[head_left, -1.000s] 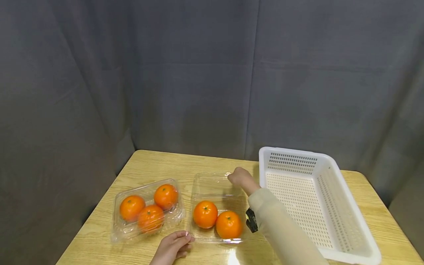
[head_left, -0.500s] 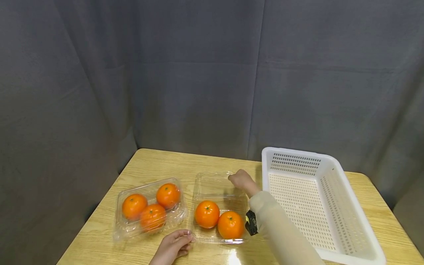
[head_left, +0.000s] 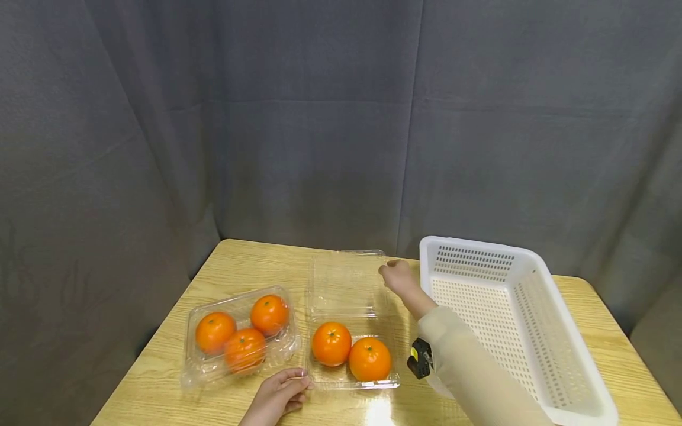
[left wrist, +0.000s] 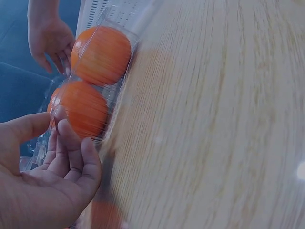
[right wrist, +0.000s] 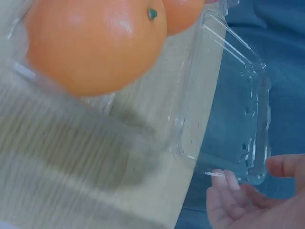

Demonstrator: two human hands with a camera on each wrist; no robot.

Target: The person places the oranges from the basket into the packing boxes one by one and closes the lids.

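Note:
A clear plastic clamshell container point(head_left: 354, 386) lies unlatched mid-table with two oranges point(head_left: 351, 352) in its base. Its lid point(head_left: 346, 284) is raised at the far side. My left hand point(head_left: 276, 395) pinches the base's near left corner between thumb and index finger, its other fingers curled beneath in the left wrist view. My right hand point(head_left: 402, 281) holds the lid's far right corner, thumb on one side and fingers on the other in the right wrist view. To the left lies a second clear clamshell point(head_left: 194, 355), closed over three oranges point(head_left: 245, 350).
A white perforated plastic basket point(head_left: 565, 331) stands on the right of the wooden table point(head_left: 256, 257), close beside my right forearm. Grey curtains point(head_left: 319, 130) hang behind the table's far edge and along the sides.
My right hand has moved up and slightly right, and the lid has risen with it from lying low behind the base. My left hand has stayed at the near corner.

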